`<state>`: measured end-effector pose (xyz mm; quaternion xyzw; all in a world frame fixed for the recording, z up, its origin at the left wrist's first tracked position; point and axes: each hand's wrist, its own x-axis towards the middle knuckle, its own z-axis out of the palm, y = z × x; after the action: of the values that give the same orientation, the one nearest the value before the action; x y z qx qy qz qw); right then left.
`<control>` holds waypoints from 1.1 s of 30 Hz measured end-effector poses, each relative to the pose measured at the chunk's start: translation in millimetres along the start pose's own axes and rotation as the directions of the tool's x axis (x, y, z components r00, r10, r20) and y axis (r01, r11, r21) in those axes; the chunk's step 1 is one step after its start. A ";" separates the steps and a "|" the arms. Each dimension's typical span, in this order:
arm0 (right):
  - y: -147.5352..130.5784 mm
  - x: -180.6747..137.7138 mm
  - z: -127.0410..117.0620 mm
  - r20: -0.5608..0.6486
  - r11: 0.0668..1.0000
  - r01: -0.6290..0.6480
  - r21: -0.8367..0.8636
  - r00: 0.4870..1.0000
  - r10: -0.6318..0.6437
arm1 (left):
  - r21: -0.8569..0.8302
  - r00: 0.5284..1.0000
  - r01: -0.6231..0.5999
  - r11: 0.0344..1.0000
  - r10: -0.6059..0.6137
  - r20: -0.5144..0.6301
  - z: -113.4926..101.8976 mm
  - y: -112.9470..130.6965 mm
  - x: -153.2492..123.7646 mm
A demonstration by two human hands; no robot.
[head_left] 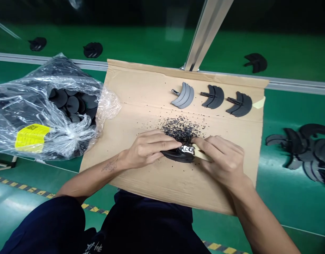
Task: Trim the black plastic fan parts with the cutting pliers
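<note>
My left hand point(148, 148) grips the left side of a dark curved plastic part point(175, 156) over the cardboard sheet point(152, 178). In my right hand point(223, 157) is a pair of cutting pliers point(188, 149) with pale yellow handles, closed in my fist. Its metal jaws rest against the upper edge of the part, near my left fingertips; whether they are closed on it I cannot tell. Just beyond lies a scatter of small black plastic trimmings point(181, 128). My fingers hide much of the part and the handles.
Three curved parts, one grey point(184, 95), lie along the cardboard's far side. A clear plastic bag point(69, 79) of black discs with a yellow label point(32, 137) sits to the left. A pile of black curved parts point(307, 148) lies at right. A metal post point(204, 35) rises behind.
</note>
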<state>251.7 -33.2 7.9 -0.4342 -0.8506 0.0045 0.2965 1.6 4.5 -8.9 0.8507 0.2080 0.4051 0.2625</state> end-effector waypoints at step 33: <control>6.2 -1.8 5.4 0.095 0.949 -0.119 0.291 0.991 0.095 | -0.043 0.998 0.065 0.997 -0.064 0.027 4.3 -1.4 -3.0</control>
<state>254.3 -29.4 0.8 -0.4299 -0.8266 0.1653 0.3235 3.1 2.7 -13.8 0.8427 0.2230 0.3901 0.2966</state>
